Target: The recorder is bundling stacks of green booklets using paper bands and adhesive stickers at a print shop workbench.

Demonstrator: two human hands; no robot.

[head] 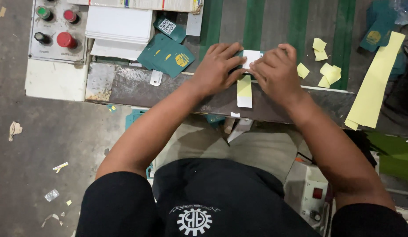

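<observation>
Hands met at the near edge of the worn grey metal tabletop (138, 85), both working one small white paper label (251, 58). Left hand (217, 68) lay w/ fingers spread narrow, fingertips pressing the label's left edge; right hand (276, 72) curled, fingertips pinching its right side. Label sat on a small dark green card, mostly hidden under the hands. Just below, a pale yellow backing strip w/ white end (244, 91) hung toward the tabletop's front edge, btwn both wrists. Fan of dark green cards w/ yellow emblems (168, 55) lay left of the left hand, near but apart. Stack of white sheets (118, 26) behind them, beside a grey control panel w/ red and green buttons (58, 28). Torn yellow paper scraps (324, 70) lay right of the right hand; long yellow strip (375, 85) lay farther right.
</observation>
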